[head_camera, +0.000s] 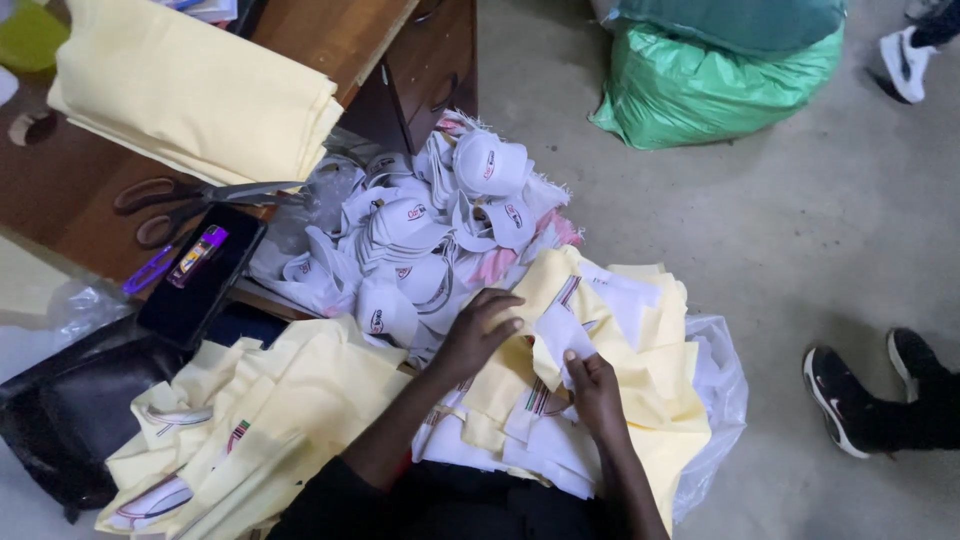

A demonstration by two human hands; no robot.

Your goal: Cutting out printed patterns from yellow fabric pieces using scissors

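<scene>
Pinching a white piece (560, 335) by its lower edge, the right hand (597, 395) has fingers closed on it; the left hand (478, 335) lies flat, fingers spread narrow, on the yellow pile (650, 400). The piece, pale and angular, stands up from the pile in the lap. White caps (420, 240) crowd beyond, scissors (190, 200) on the desk (330, 30); bare floor (780, 230) opens right.

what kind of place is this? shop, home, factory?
Likely a small garment workshop making caps. A pile of white caps lies on the floor, folded yellow fabric and scissors sit on the table, and both hands sort cut pieces.
</scene>
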